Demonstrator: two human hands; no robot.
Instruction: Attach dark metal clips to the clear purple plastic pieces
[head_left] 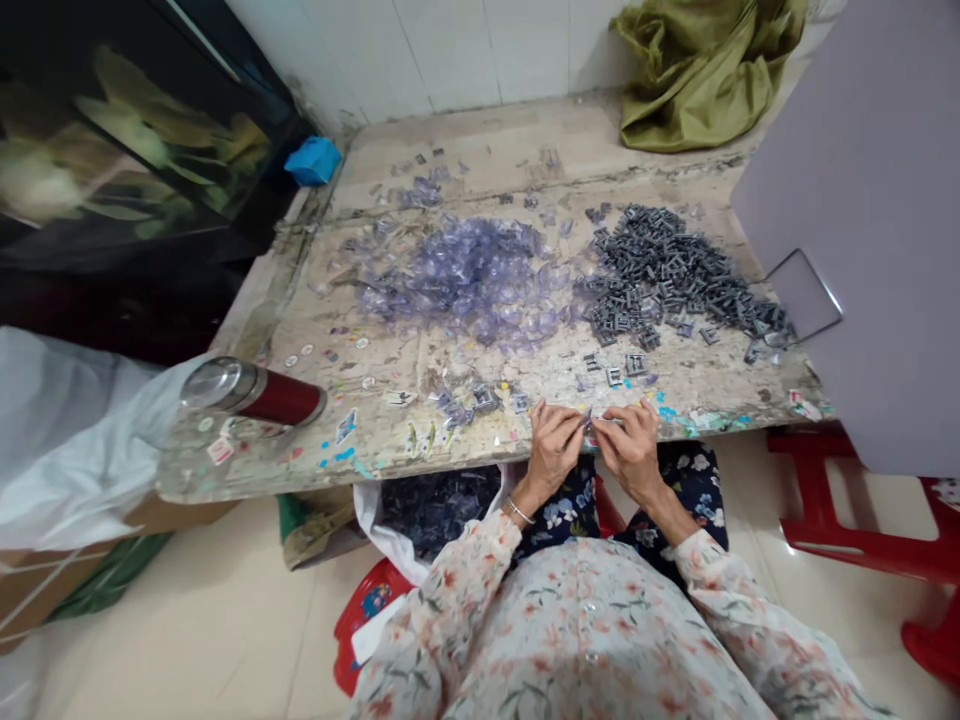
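At the table's front edge my left hand (553, 447) and my right hand (628, 446) meet fingertip to fingertip. Between them is a small dark plastic piece (587, 416), pinched from both sides; its exact shape is too small to make out. Just beyond my fingers lie a few loose grey plastic clips (614, 377). Farther back on the right is a heap of dark grey plastic clips (667, 270). To its left spreads a pile of clear, purplish plastic pieces (480, 265). A small cluster of joined pieces (480, 398) sits left of my left hand.
A red thermos (281, 396) lies on its side at the table's left. An open white sack (401, 530) of dark pieces stands below the front edge. A purple-grey panel (862, 230) borders the right side, above a red stool (840, 510). Olive cloth (697, 90) rests at the back.
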